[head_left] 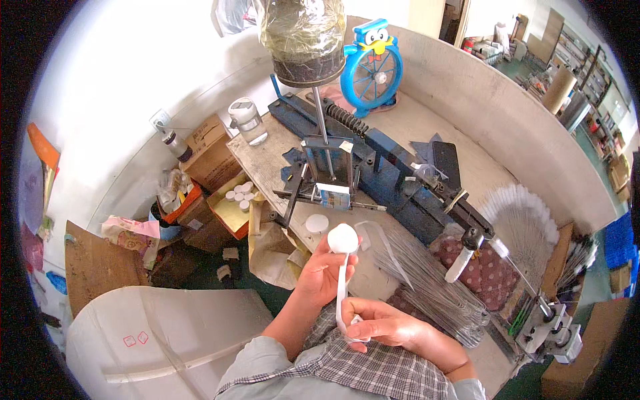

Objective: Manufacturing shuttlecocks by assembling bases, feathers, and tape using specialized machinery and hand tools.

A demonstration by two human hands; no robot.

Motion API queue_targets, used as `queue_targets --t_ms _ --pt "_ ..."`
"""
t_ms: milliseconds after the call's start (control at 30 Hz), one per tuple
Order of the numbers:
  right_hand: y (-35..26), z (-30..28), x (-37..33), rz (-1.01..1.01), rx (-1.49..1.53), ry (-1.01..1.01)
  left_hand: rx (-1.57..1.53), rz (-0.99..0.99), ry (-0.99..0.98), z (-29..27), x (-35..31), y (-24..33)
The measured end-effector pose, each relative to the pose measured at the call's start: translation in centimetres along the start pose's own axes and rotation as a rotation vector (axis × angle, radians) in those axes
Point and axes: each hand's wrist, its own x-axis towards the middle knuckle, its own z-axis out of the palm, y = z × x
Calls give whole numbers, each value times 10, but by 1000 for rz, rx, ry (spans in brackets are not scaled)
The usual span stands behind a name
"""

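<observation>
The left hand [320, 277] and right hand [387, 325] are both closed in light pinches, sharing one white long-stemmed piece [343, 283] by the near edge of the desk [265, 167], close to the lap. It looks light and fairly stiff, probably smooth plastic, so a little slippery; the slim stem [341, 297] seems the surer hold, the round head [343, 239] the poorer. The right hand lies sideways, thumb across the stem's lower end; the left, higher, reaches up just under the head. Whether head and stem are joined is hard to tell.
</observation>
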Motion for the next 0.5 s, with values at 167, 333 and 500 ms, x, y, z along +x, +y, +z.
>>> queue_targets --t_ms 167,333,500 --pt "-5 0 -9 -10 26 53 -31 35 -30 7 -1 9" --pt "-6 1 -8 17 -26 45 -97 92 46 2 3 15" --pt "-11 15 -2 97 -235 -69 -106 92 92 -4 4 13"
